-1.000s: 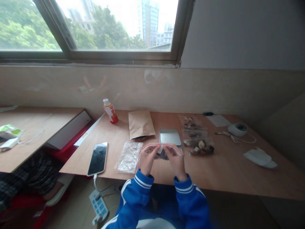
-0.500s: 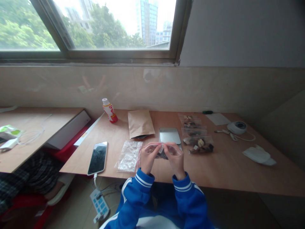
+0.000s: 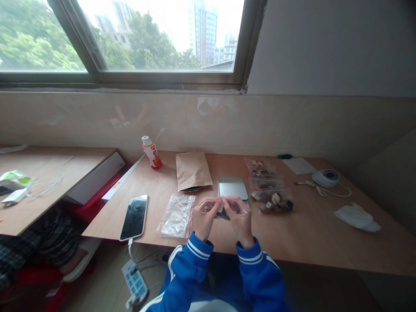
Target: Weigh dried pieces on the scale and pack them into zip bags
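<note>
Between my hands is a clear zip bag (image 3: 222, 213) with dark contents that I cannot make out. My left hand (image 3: 205, 216) and my right hand (image 3: 239, 218) pinch its top edge, thumbs meeting at the middle. Just beyond the bag lies a small silver scale (image 3: 232, 188), its near edge partly hidden by my right hand. To the right, several filled zip bags (image 3: 274, 203) with brown and pale dried pieces lie in a row. Left of my left hand rests a stack of flat clear zip bags (image 3: 177, 216).
A brown paper pouch (image 3: 193, 170) and a red-and-white bottle (image 3: 151, 152) stand toward the wall. A plugged-in phone (image 3: 134, 217) lies near the front edge, its power strip (image 3: 134, 282) below. At right are a white camera (image 3: 325, 177) with cable and a white mask (image 3: 356, 217).
The view has shifted slightly, so everything appears a little lower. My hands keep the same pinch on the zip bag, with no other visible difference.
</note>
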The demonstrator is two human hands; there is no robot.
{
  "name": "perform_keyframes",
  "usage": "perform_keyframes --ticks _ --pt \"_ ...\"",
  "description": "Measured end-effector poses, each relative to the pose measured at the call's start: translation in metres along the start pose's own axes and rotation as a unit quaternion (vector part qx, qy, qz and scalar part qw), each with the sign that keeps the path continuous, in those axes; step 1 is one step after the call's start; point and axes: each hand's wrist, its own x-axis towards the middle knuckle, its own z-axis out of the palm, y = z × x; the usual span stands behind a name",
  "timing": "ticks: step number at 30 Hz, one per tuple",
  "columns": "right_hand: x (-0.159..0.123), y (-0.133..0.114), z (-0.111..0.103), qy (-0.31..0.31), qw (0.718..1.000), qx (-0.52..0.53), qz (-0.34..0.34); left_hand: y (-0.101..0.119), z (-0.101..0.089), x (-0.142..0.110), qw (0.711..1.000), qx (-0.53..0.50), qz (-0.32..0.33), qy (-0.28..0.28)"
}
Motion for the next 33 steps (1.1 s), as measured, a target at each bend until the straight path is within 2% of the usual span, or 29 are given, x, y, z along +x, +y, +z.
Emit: perform_keyframes --ticks 3,6,9,11,14,17,19,20,23,25,29,31,33 --pt "0.004 0.003 -0.004 0.006 1.0 0.003 0.015 -0.001 0.005 0.003 1.0 -0.007 -0.013 0.0" --pt "0.01 0.01 -0.018 -0.024 0.997 0.012 0.07 -0.002 0.008 0.009 0.996 -0.024 -0.08 -0.028" --pt "0.017 0.021 -0.043 -0.038 0.992 -0.007 0.124 -0.003 0.009 0.016 0.985 -0.034 -0.145 -0.082" --pt "0.023 0.031 -0.067 -0.005 0.99 -0.038 0.136 -0.005 0.006 0.02 0.981 -0.054 -0.155 -0.104" --pt "0.034 0.046 -0.116 0.092 0.98 -0.1 0.143 -0.011 -0.007 0.028 0.987 -0.039 -0.137 -0.077" --pt "0.045 0.063 -0.165 0.123 0.965 -0.166 0.159 -0.021 -0.029 0.04 0.993 0.052 -0.1 -0.025" --pt "0.046 0.073 -0.187 0.151 0.941 -0.258 0.157 -0.029 -0.045 0.049 0.992 0.123 -0.041 0.002" --pt "0.043 0.077 -0.192 0.177 0.92 -0.319 0.144 -0.033 -0.052 0.055 0.986 0.165 -0.006 0.002" --pt "0.022 0.086 -0.186 0.278 0.829 -0.48 0.069 -0.044 -0.069 0.071 0.946 0.311 0.087 0.008" --pt "0.001 0.092 -0.168 0.316 0.795 -0.516 0.031 -0.049 -0.075 0.081 0.909 0.404 0.102 -0.004" --pt "-0.031 0.11 -0.126 0.258 0.813 -0.52 0.038 -0.057 -0.082 0.099 0.844 0.53 0.065 -0.043" --pt "-0.03 0.118 -0.117 0.229 0.817 -0.525 0.072 -0.058 -0.085 0.106 0.828 0.554 0.061 -0.061" --pt "-0.017 0.122 -0.117 0.208 0.817 -0.524 0.125 -0.058 -0.088 0.113 0.821 0.562 0.078 -0.07"
